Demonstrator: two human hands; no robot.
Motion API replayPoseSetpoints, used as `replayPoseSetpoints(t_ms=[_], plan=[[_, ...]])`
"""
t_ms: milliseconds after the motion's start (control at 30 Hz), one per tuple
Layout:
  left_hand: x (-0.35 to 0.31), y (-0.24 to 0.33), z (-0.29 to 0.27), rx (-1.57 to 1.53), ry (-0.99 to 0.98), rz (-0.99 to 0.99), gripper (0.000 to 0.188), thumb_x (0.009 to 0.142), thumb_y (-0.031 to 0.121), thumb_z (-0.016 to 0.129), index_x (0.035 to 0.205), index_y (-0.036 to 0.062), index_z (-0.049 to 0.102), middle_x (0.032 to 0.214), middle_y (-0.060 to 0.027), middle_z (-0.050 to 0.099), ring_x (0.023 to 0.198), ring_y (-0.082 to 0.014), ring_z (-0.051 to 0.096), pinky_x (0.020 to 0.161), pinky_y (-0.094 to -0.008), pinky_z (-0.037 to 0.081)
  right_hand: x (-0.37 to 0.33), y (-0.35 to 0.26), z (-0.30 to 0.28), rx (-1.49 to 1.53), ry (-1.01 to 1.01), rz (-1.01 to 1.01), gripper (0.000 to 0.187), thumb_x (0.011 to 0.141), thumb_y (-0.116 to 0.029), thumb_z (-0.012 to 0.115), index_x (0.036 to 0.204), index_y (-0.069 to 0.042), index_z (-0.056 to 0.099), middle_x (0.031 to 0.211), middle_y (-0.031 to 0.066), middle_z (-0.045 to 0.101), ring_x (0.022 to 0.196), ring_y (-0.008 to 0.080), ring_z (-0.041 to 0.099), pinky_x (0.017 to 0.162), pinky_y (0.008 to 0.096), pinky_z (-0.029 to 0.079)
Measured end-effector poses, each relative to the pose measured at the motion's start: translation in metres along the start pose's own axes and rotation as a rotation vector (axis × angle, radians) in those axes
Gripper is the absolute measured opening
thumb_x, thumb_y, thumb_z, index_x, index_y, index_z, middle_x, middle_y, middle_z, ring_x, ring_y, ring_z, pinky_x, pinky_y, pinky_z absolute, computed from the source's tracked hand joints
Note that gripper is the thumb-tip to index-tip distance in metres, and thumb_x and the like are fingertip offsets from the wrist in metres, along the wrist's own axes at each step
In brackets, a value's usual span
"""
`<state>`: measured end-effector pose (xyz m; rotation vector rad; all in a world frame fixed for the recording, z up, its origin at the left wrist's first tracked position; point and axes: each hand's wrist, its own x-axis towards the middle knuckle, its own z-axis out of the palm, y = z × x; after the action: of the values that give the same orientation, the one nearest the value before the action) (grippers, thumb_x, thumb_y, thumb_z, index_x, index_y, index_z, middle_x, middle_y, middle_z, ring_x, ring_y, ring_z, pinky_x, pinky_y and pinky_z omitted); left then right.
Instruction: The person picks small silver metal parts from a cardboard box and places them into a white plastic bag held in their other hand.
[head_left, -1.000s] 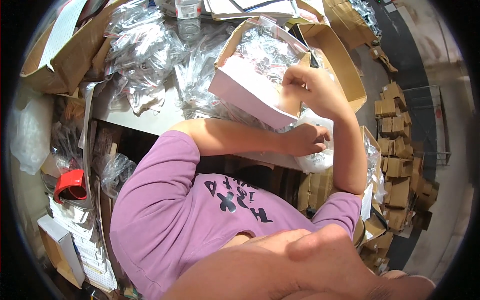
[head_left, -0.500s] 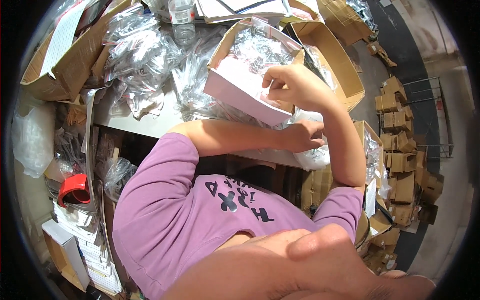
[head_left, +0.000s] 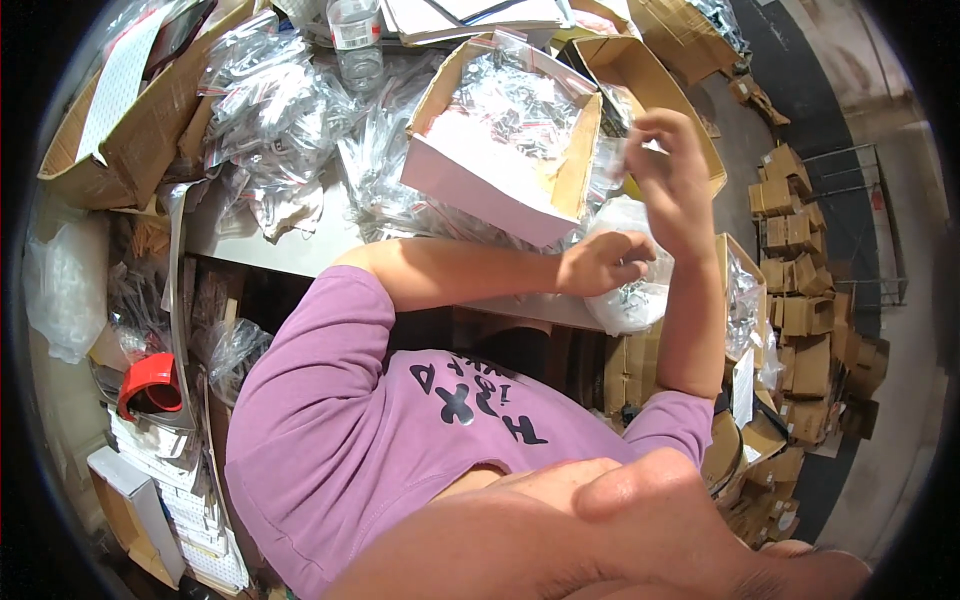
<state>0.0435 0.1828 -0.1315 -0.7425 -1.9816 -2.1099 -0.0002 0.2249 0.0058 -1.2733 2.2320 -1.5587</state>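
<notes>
My left hand (head_left: 605, 263) is at the table's front edge, its fingers curled over a whitish plastic bag (head_left: 630, 305) with small metallic pieces in it. Whatever those fingers hold, if anything, is too small to make out. To its upper right is my raised right hand (head_left: 672, 185), fingers bent and slightly blurred. A small clear plastic bag (head_left: 607, 168) appears pinched at its fingertips, smeared by motion. Just left of that hand, an open white carton (head_left: 480, 195) holds many small clear zip bags (head_left: 520, 95) with metallic parts.
Heaps of clear zip bags (head_left: 275, 125) cover the table's left side. A plastic bottle (head_left: 358, 45) stands behind them. An open brown carton (head_left: 700, 150) lies behind my right hand. Cardboard boxes (head_left: 795, 300) are stacked on the floor at right. A red curved object (head_left: 150, 385) sits at left.
My right hand has come out of the white carton and moved right and up, with what looks like a clear bag. My left hand has turned slightly and risen a little.
</notes>
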Motion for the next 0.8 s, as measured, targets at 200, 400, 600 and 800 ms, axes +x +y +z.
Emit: replayPoseSetpoints(t_ms=[200, 400, 600, 800], plan=[[0.001, -0.005, 0.004, -0.536, 0.203, -0.110, 0.020, 0.096, 0.018, 0.048, 0.094, 0.0012, 0.058, 0.083, -0.0034, 0.058, 0.078, -0.0100, 0.055, 0.069, -0.0250, 0.047, -0.070, 0.005, -0.035, -0.413, -0.044, 0.095, 0.028, 0.076, 0.013, 0.058, 0.102, 0.002, 0.056, 0.082, 0.0104, 0.066, 0.075, 0.0143, 0.065, 0.069, 0.0254, 0.050], [0.001, -0.008, 0.003, -0.641, -0.079, -0.240, 0.025, 0.093, 0.027, 0.057, 0.092, 0.0025, 0.062, 0.076, 0.0012, 0.059, 0.066, -0.0052, 0.054, 0.060, -0.0180, 0.045, -0.121, 0.021, -0.035, -0.371, 0.065, 0.230, 0.018, 0.078, 0.011, 0.060, 0.092, 0.002, 0.055, 0.079, 0.0114, 0.065, 0.074, 0.0182, 0.066, 0.067, 0.0270, 0.051], [0.002, 0.002, -0.005, -0.625, -0.094, -0.382, 0.022, 0.086, 0.016, 0.066, 0.099, -0.0008, 0.060, 0.083, -0.0039, 0.064, 0.074, -0.0086, 0.060, 0.062, -0.0199, 0.047, -0.128, 0.035, -0.034, -0.456, 0.186, 0.198, 0.014, 0.079, 0.008, 0.061, 0.089, 0.001, 0.055, 0.077, 0.0104, 0.063, 0.069, 0.0184, 0.063, 0.064, 0.0288, 0.050], [0.000, -0.015, -0.002, -0.326, -0.231, -0.277, 0.025, 0.079, 0.005, 0.070, 0.102, 0.0006, 0.064, 0.088, -0.0083, 0.068, 0.079, -0.0103, 0.063, 0.068, -0.0242, 0.049, -0.137, 0.056, -0.042, -0.360, 0.325, 0.359, 0.012, 0.087, -0.001, 0.052, 0.095, 0.003, 0.059, 0.085, 0.0169, 0.065, 0.074, 0.0233, 0.066, 0.068, 0.0314, 0.050]])
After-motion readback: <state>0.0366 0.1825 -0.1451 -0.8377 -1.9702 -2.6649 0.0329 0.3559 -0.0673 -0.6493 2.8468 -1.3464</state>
